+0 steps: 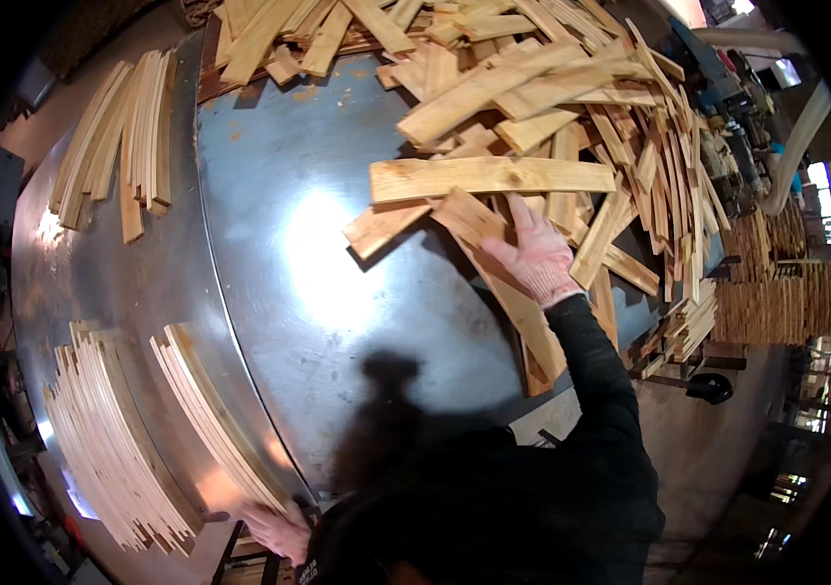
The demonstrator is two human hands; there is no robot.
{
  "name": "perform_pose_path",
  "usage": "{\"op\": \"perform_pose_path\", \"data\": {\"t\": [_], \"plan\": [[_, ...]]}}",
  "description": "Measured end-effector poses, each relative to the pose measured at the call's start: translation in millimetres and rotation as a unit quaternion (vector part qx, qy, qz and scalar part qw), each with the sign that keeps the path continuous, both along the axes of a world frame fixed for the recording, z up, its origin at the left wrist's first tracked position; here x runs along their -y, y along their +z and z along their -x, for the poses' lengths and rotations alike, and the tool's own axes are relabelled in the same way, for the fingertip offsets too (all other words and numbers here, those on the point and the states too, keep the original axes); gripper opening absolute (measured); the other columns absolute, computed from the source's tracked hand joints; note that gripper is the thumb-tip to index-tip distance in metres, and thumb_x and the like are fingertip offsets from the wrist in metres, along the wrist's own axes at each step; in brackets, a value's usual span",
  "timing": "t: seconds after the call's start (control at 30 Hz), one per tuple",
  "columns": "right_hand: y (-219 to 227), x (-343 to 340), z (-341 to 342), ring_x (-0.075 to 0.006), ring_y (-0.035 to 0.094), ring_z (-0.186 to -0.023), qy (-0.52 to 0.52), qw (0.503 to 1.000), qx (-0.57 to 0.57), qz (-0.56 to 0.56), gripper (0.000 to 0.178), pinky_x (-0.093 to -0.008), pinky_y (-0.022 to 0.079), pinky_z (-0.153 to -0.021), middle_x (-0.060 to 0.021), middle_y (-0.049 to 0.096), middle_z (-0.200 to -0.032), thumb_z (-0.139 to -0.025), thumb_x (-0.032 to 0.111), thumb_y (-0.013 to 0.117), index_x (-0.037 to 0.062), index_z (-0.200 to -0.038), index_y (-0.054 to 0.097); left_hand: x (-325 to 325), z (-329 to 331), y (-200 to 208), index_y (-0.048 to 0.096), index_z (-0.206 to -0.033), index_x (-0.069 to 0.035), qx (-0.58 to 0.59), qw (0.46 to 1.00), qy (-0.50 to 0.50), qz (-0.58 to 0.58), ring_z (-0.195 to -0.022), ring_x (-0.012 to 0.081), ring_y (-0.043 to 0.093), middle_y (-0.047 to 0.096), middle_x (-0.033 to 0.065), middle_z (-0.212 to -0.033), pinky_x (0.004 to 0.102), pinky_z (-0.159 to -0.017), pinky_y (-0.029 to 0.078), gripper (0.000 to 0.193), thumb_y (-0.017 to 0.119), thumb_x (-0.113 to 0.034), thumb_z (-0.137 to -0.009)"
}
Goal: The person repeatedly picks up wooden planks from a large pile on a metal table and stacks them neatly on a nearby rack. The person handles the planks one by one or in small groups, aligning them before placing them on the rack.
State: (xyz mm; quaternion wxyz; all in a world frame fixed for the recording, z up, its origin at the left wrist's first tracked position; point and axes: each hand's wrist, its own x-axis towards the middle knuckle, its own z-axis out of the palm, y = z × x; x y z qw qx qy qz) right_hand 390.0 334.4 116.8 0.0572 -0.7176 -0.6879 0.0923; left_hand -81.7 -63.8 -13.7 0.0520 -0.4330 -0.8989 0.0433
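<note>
My right hand (538, 257) lies over the near side of a loose heap of wooden boards. Its fingers are spread, with the tips by the lower edge of a long, knotty pale board (493, 176). The thumb rests against a slanting board (505, 283) that runs toward the table's front edge. My left hand (277, 532) is low at the table's near edge, fingers stretched out beside the near end of a narrow stack of slats (215, 419). Whether its fingertips touch those slats I cannot tell. Another board (386, 230) pokes out left from the heap.
A wider bundle of slats (118, 439) lies at the near left, with two small groups of slats (147, 132) farther off. The metal table (250, 224) has a seam along its left part. Stacked wood (776, 302) and a black caster wheel (710, 388) stand at right.
</note>
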Motion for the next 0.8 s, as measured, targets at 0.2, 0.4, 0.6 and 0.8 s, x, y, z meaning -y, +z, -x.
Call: {"op": "perform_pose_path", "data": {"t": [0.2,0.4,0.6,0.8], "plan": [[-79.4,61.5,-84.5,-0.0358,0.051,-0.131,0.102,0.990,0.042,-0.092,0.099,-0.0481,0.033,-0.116,-0.0215,0.056,-0.138,-0.078,0.047,0.079,0.0042,-0.156,0.035,-155.0,-164.4,82.9,0.049,-0.143,0.003,0.474,0.854,-0.095,-0.193,-0.120,0.0309,0.063,0.056,0.0210,-0.142,0.0389,-0.097,0.054,0.067,0.079,-0.012,-0.085],[-5.9,105.1,-13.8,-0.0336,0.065,-0.096,0.490,0.859,-0.149,0.018,0.052,-0.0466,0.051,-0.088,-0.0150,0.065,-0.106,-0.080,0.024,0.067,0.0015,-0.125,0.059,-200.0,-286.1,170.7,0.052,-0.142,0.002,0.158,0.866,-0.450,-0.147,-0.121,0.0373,0.062,0.063,0.0231,-0.130,0.0474,-0.103,0.049,0.080,0.081,-0.040,-0.081],[14.3,21.8,-72.1,-0.0342,0.065,-0.093,0.455,0.835,-0.115,-0.286,0.030,-0.0474,0.050,-0.089,-0.0091,0.068,-0.095,-0.080,0.022,0.067,0.0109,-0.108,0.069,-167.1,-267.3,168.3,0.065,-0.129,-0.002,0.468,0.853,-0.161,0.164,-0.100,0.0295,0.071,0.074,0.0172,-0.103,0.0447,-0.094,0.052,0.061,0.077,-0.040,-0.083],[-63.9,-109.3,-208.8,-0.0402,0.060,-0.124,0.121,0.991,0.016,-0.058,0.076,-0.0486,0.043,-0.109,-0.0210,0.066,-0.132,-0.088,0.063,0.061,0.0053,-0.137,0.061,-60.5,-271.9,115.9,0.063,-0.131,0.001,0.623,0.760,0.066,-0.172,-0.094,0.0152,0.069,0.074,0.0039,-0.105,0.0314,-0.085,0.055,0.046,0.069,-0.018,-0.090]]}}
